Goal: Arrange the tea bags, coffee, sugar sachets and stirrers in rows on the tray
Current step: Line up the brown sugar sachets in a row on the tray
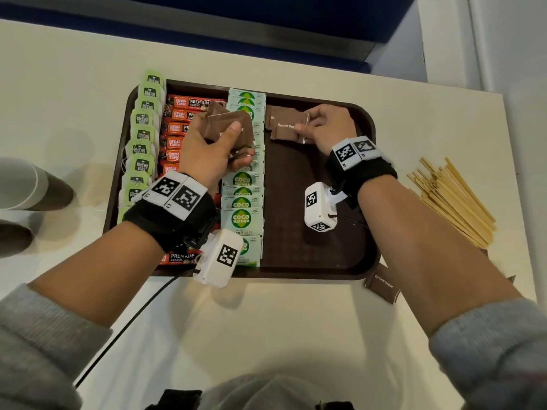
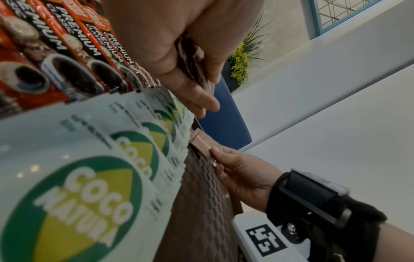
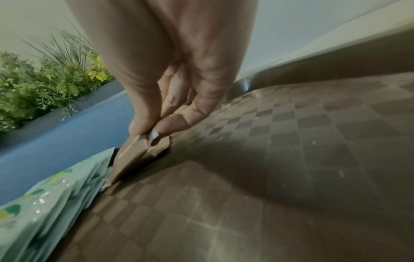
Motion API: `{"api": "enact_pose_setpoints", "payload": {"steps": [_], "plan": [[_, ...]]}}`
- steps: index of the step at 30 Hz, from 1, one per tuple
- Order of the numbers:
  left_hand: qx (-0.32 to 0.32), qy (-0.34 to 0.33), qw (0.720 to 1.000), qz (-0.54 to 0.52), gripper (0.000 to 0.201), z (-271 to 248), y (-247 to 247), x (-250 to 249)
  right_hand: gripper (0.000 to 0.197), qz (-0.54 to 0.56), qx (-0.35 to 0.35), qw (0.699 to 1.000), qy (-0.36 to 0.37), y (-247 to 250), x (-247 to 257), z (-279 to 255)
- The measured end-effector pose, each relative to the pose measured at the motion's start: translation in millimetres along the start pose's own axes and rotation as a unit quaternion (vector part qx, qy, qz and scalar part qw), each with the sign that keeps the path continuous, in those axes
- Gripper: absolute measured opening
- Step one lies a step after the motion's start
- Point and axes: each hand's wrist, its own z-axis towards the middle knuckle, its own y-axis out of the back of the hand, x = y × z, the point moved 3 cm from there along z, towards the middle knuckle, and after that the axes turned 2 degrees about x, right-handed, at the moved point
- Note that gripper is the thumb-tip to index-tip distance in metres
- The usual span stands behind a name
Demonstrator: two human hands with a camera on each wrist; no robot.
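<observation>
A few brown sugar sachets (image 1: 284, 125) lie overlapping at the far end of the bare right part of the dark brown tray (image 1: 310, 255), just beside the row of pale green coco sugar sachets (image 1: 242, 184). The near edge of the topmost one is pinched between the thumb and forefinger of the right hand (image 1: 328, 125), the other fingers being curled behind; in the right wrist view the sachet is seen tilted, its far edge down on the chequered tray floor. A fanned bundle of more brown sachets (image 1: 231, 125) is gripped above the coco sugar row by the left hand (image 1: 210, 152), thumb pressed on top and fingers curled beneath. Further left, a row of red coffee sticks (image 1: 177, 128) and a row of green tea bags (image 1: 142, 140) are laid along the tray. The tray rests on a cream table (image 1: 266, 321); wooden stirrers (image 1: 450, 199) are heaped on it to the right, and one brown sachet (image 1: 381, 285) lies at the tray's near right corner. Paper cups (image 1: 26, 184) are seen at the left edge. A blue panel (image 2: 224, 115) and green plants (image 3: 44, 85) are seen beyond the table.
</observation>
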Motion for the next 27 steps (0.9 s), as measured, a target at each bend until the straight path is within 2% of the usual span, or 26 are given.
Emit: {"api": "enact_pose_setpoints", "payload": {"steps": [14,27], "plan": [[0.005,0.010,1.000,0.005,0.015,1.8,-1.7,-0.6,0.031,-0.070,-0.033,0.997,-0.013,-4.1,5.6,8.5],[0.005,0.016,1.000,-0.001,0.017,2.0,-2.2,0.4,0.038,-0.058,-0.038,0.997,-0.016,-5.0,5.6,7.2]]}}
